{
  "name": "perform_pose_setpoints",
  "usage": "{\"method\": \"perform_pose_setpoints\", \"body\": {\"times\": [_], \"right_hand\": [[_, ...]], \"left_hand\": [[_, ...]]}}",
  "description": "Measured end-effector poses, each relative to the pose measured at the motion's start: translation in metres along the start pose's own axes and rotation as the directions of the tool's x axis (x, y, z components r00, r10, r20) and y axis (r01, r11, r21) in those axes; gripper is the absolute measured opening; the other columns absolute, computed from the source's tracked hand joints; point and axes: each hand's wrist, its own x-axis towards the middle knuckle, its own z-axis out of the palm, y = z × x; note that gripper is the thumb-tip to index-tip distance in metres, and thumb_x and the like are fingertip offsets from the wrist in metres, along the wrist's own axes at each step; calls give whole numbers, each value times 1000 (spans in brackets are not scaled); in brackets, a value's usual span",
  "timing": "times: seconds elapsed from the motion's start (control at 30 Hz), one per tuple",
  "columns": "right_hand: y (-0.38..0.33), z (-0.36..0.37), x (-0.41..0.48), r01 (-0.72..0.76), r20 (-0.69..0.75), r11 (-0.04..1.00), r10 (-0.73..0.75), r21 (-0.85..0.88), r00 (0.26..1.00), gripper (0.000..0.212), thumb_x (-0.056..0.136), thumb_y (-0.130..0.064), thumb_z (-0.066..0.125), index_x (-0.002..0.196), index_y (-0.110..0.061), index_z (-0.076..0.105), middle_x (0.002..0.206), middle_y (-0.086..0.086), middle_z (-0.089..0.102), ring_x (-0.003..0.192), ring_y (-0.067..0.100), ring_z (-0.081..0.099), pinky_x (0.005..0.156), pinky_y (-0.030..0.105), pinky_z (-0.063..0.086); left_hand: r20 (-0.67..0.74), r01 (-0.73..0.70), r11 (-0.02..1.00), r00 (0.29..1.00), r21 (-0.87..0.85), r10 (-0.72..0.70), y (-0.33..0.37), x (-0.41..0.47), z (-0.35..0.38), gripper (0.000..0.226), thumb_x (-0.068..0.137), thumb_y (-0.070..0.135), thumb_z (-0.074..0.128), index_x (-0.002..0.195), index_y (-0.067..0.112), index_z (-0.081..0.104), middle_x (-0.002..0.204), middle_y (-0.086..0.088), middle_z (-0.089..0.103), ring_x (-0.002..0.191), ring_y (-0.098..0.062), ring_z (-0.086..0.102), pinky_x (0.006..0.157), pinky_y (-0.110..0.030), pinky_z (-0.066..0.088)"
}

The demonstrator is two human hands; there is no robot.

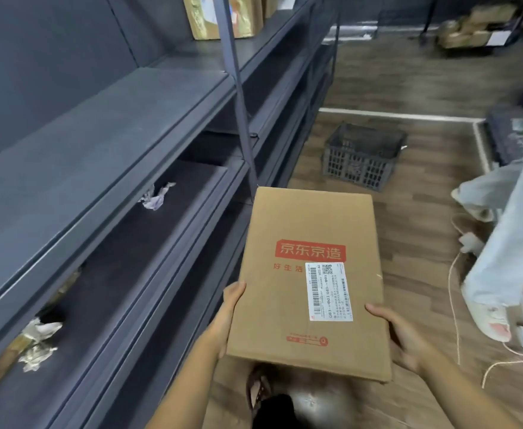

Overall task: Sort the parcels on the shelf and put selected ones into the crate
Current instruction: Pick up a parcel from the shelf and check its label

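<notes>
Cardboard parcel (311, 274), left hand (227, 314), right hand (399, 332) gripping

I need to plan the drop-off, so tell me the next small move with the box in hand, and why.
Probably step forward and carry the cardboard box toward the crate. The left hand and right hand grip its near edges and hold it in the air beside the shelving, while the crate stands on the floor well ahead, likely too far for a drop from here.
</notes>
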Motion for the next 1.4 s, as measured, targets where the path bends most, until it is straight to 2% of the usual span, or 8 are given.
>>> {"method": "perform_pose_setpoints", "body": {"times": [0.13,0.27,0.57,0.73,0.9,1.03,1.2,1.4], "right_hand": [[-9,-3,30,-2,-14,1000,2,32,1000,129,18,-27,97,133,1,47,109,20,69,85,25,72,65,33,60],[-28,2,64,-2,-21,999,3,51,1000,118,18,-28,97,125,-1,55,105,17,72,84,24,72,66,32,59],[-74,7,127,-7,-85,994,16,110,996,97,17,-30,96,105,-3,64,98,15,73,80,23,73,67,30,59],[-108,-16,148,20,-150,988,4,156,989,97,13,-33,95,102,-7,66,94,13,74,76,22,73,72,34,55],[-175,-45,182,64,-150,974,-31,219,988,84,38,-54,90,110,-14,72,114,13,70,97,25,70,72,34,60],[-239,-78,202,75,-201,973,-31,218,979,53,81,-52,52,117,-17,68,119,11,68,101,24,69,78,35,59],[-311,-114,218,111,-247,981,-69,161,967,91,51,-58,83,130,-20,57,122,11,66,108,26,66,90,40,51],[-367,-135,249,94,-282,982,-45,165,958,66,68,-58,65,120,-17,63,108,10,72,88,22,72,80,37,51]], "left_hand": [[49,44,999,998,-16,-43,15,45,-2,79,74,62,66,137,18,46,134,-16,56,121,-34,56,98,-50,47],[94,45,998,994,38,-49,46,88,-2,41,95,47,45,127,23,53,127,-11,62,115,-29,59,88,-39,51],[136,185,974,970,129,-203,97,183,7,55,90,59,42,114,17,68,105,-11,73,100,-27,66,84,-37,53],[181,216,970,955,112,-234,118,228,47,54,94,54,36,121,15,62,115,-13,68,107,-28,62,84,-37,52],[207,163,981,961,104,-182,148,283,107,65,81,62,46,127,18,59,120,-12,67,110,-29,63,79,-35,53],[176,95,982,977,160,-123,172,331,158,73,79,68,49,132,19,56,123,-10,66,114,-28,62,94,-44,51],[149,107,976,979,192,-136,196,380,214,87,64,85,54,133,31,55,129,-6,63,120,-29,57,106,-53,40],[167,149,975,970,166,-177,229,420,259,56,89,64,42,115,22,67,108,-9,73,106,-29,65,91,-43,51]]}}
